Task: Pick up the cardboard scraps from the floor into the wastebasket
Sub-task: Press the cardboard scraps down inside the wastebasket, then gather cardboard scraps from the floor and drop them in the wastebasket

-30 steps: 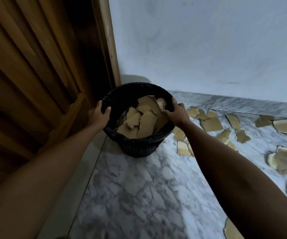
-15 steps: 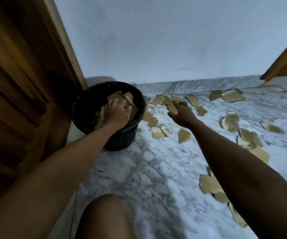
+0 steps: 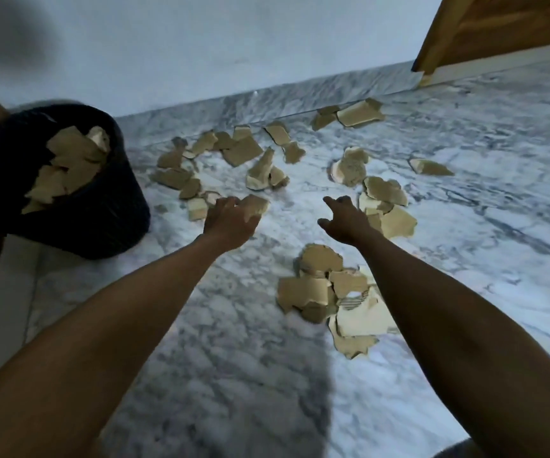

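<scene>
Over at 9 o'clock the wastebasket (image 3: 101,206) is blurry, cut by the frame edge, scraps heaped inside. Left hand (image 3: 230,219) hovers, fingers loosely spread, over a cardboard scrap (image 3: 255,203) it half hides; can't tell if it's touching. Right hand (image 3: 344,219) is spread, holding nothing, bare marble floor (image 3: 234,375) toward 6 o'clock.

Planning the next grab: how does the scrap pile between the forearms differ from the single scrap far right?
The near pile is several overlapping pieces, some pale with corrugation showing; the lone scrap is one small tan piece. The pile lies below the right hand; the lone scrap lies beyond it. Both are torn cardboard on marble floor.
</scene>
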